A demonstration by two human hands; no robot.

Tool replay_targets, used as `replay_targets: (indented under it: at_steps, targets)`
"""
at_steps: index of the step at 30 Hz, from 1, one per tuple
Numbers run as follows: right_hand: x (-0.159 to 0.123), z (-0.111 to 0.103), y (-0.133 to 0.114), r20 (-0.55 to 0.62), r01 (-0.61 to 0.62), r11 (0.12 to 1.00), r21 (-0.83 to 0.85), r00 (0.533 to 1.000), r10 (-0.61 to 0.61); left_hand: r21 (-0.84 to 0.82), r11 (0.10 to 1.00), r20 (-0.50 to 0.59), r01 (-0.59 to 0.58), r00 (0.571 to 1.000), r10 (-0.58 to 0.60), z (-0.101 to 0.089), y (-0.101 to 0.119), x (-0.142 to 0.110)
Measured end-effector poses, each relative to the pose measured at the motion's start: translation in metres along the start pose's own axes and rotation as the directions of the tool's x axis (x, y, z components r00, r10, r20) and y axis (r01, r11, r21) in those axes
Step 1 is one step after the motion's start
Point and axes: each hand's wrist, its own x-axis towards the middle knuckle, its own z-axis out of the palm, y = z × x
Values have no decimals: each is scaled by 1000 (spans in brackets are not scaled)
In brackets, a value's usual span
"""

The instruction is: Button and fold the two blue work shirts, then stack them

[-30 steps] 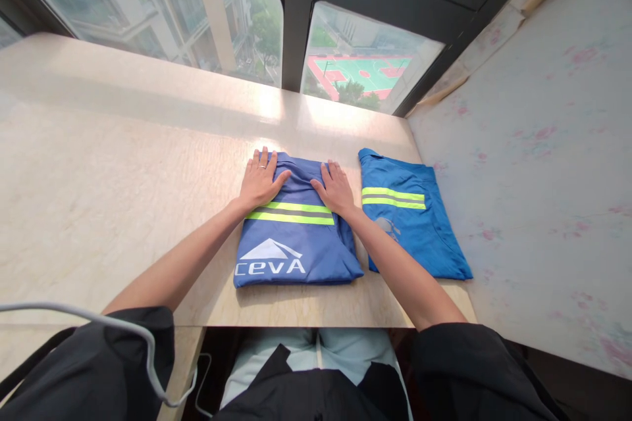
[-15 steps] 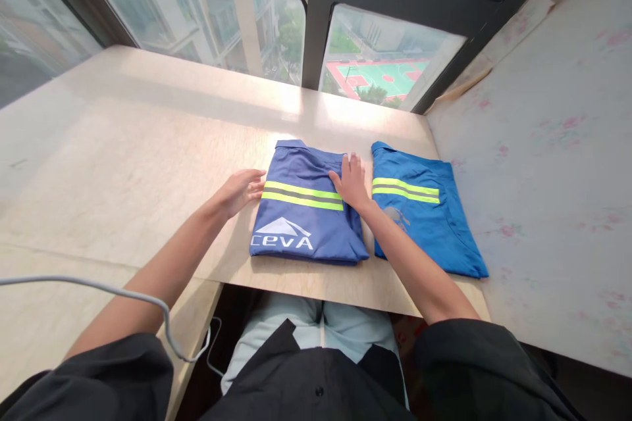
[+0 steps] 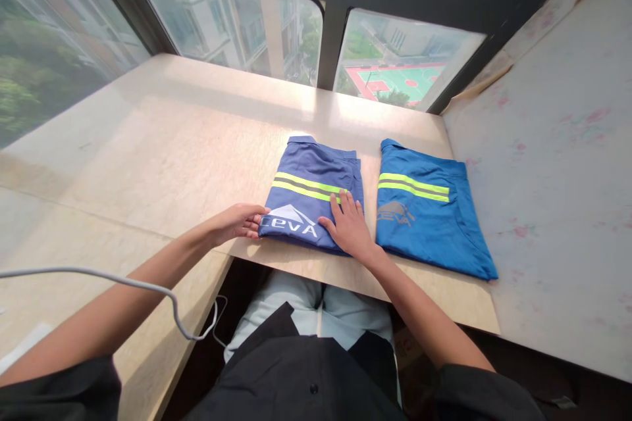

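Note:
A folded purplish-blue work shirt [image 3: 316,168] with a yellow-and-grey reflective band and a white CEVA print lies on the pale wooden surface in front of me. At its lower left corner, my left hand [image 3: 241,220] has its thumb on top and its fingers curled at the edge, pinching the cloth. My right hand [image 3: 349,227] rests flat on the shirt's right side, fingers spread, just below the band. Beside it to the right lies a second folded work shirt [image 3: 424,233], brighter blue, with a similar band and a grey print. Neither hand touches that one.
The pale wooden sill [image 3: 187,138] runs back to dark-framed windows [image 3: 336,46]. A papered wall [image 3: 548,197] closes off the right side. Across my left forearm passes a grey cable [image 3: 123,286]. The sill's front edge is just before my lap.
My left hand has moved down the shirt's left edge to its lower corner. My right hand has slid from the upper right part down to below the band. The view has shifted slightly left.

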Motion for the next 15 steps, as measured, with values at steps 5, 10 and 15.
replay_targets:
  at_steps: [5,10,15]
  targets:
    - [-14,2,2,-51,-4,999,51,999,7,70,997,49,-40,998,37,27,1,-3]
    - [-18,8,10,-139,12,981,193,990,15,17,998,-17,-56,998,57,44,-5,-9]
    - [-33,-7,10,-214,28,888,459,974,80,-82,996,-28,-33,999,31,45,-16,-9]
